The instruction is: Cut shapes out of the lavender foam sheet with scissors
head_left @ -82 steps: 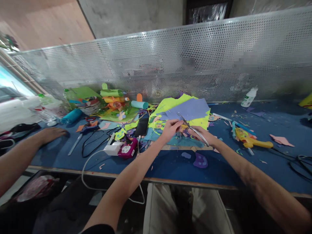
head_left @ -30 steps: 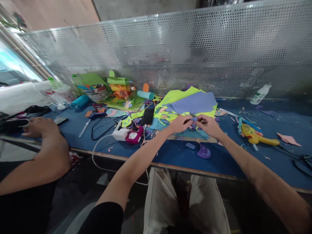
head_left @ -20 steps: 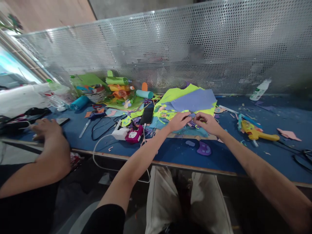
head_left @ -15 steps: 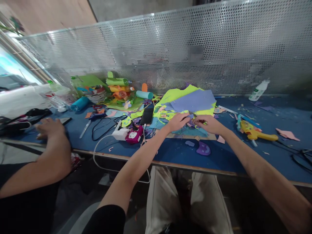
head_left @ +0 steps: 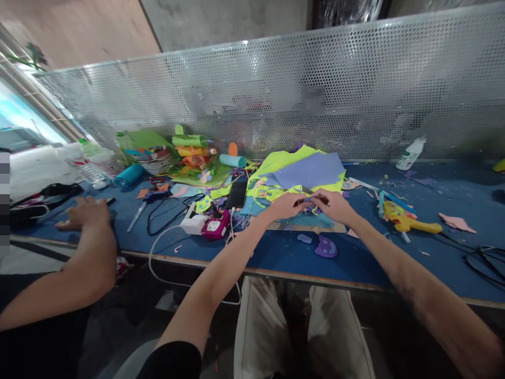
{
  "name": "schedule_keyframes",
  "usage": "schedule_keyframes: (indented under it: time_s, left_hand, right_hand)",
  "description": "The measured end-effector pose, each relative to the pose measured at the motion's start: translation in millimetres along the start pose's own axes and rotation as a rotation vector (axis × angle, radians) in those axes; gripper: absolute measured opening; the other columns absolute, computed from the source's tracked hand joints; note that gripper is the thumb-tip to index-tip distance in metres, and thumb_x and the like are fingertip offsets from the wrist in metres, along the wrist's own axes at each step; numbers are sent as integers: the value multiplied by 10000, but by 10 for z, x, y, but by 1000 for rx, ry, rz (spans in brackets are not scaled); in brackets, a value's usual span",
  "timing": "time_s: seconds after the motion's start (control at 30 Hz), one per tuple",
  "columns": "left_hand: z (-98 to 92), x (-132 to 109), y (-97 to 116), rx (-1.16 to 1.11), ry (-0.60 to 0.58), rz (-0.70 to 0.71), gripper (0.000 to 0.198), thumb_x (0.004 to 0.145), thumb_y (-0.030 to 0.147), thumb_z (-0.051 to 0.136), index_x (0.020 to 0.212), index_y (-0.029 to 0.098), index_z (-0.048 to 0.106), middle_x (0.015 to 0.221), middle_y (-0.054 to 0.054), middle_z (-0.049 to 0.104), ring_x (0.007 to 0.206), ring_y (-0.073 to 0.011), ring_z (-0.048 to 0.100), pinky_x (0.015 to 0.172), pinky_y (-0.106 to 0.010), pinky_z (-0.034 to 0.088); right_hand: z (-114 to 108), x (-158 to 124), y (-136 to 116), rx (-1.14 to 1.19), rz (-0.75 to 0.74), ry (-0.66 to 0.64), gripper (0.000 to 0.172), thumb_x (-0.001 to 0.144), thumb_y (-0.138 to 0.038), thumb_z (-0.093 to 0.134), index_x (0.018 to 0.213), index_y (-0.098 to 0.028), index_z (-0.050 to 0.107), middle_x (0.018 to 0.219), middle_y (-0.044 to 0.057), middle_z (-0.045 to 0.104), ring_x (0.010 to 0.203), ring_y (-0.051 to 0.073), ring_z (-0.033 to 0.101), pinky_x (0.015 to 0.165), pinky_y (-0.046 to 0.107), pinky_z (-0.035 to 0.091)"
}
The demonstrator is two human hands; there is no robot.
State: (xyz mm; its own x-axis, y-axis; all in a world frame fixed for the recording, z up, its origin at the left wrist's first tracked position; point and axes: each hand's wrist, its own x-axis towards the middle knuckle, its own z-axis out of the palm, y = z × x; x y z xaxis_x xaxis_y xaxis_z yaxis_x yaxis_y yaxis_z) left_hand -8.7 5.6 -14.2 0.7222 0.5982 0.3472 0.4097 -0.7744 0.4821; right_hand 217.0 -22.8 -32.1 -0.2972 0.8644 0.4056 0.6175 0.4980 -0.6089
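My left hand (head_left: 284, 203) and my right hand (head_left: 334, 204) meet over the blue table (head_left: 276, 258), fingertips pinched together on a small purple foam piece (head_left: 310, 200) that is mostly hidden by the fingers. They hover above a teal foam scrap on a cardboard piece (head_left: 311, 223). Just behind lie a purple foam sheet (head_left: 311, 171) and a yellow-green sheet (head_left: 276, 163). A purple cutout letter B (head_left: 325, 246) and a small purple scrap (head_left: 303, 238) lie nearer the front edge.
A yellow glue gun (head_left: 406, 221) lies to the right, a white bottle (head_left: 410, 153) by the perforated metal screen (head_left: 276, 95). To the left lie a black phone (head_left: 236, 195), a magenta charger (head_left: 215, 229), a white adapter (head_left: 193, 225) and cables. Another person's hand (head_left: 84, 213) rests far left.
The scissors seen in my right hand earlier no longer show. Both hands have drawn together and dropped slightly toward the table. The other person's hand has shifted along the table's left end.
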Motion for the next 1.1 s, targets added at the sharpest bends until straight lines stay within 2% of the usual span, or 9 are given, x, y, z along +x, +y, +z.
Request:
schedule_keyframes:
  time_s: [0.1,0.27,0.4,0.53,0.63,0.77,0.9,1.1]
  left_hand:
    - [-8,1,-8,-2,-11,26,245,1003,406,569,1045,188,672,775,-18,688,707,-171,603,676,-285,392]
    - [-29,6,-44,-88,-22,11,243,932,350,700,1110,198,638,796,-6,704,743,-169,633,688,-266,424]
    - [-28,6,-43,-146,-20,-28,400,885,275,754,1241,202,586,885,-25,743,827,-190,678,723,-268,465]
    - [-23,14,-27,-140,-15,-69,487,892,277,739,1331,202,540,987,-43,769,811,-187,697,717,-275,479]
    - [-28,26,-18,-160,-12,-95,461,915,321,708,1332,219,540,984,-36,777,780,-177,709,700,-272,492]
    - [-47,29,3,-193,17,-97,486,898,364,728,1328,234,544,1017,-42,777,837,-182,727,750,-281,520]
    - [-44,23,22,-160,9,-63,557,869,381,759,1365,251,543,1038,-45,772,823,-184,709,731,-286,515]
    - [25,40,-26,-88,27,-34,459,859,403,772,1275,257,644,865,-13,758,781,-170,698,720,-270,494]
  right_hand:
    - [-23,10,52,7,13,1,179,935,-343,525,962,-253,678,784,39,782,652,213,711,635,307,494]
    - [-25,9,125,96,7,-71,172,926,-388,538,919,-260,652,705,19,770,613,208,716,652,319,529]
    - [-11,7,134,99,9,-77,173,917,-392,546,892,-260,656,690,17,767,593,208,713,644,323,530]
    - [-31,5,118,103,27,-84,171,891,-390,585,855,-240,661,674,21,761,590,195,703,639,301,508]
    - [-58,7,108,37,25,-90,260,914,-421,553,768,-228,648,657,22,745,533,159,632,590,276,449]
    - [-79,17,95,-28,26,-91,362,963,-435,473,723,-218,637,630,18,718,458,122,507,537,265,363]
    - [-78,15,69,-20,25,-92,350,970,-432,472,735,-220,623,637,10,716,473,120,509,553,261,358]
    - [-69,6,57,1,21,-85,318,949,-406,506,719,-217,616,600,7,688,486,122,512,554,260,349]
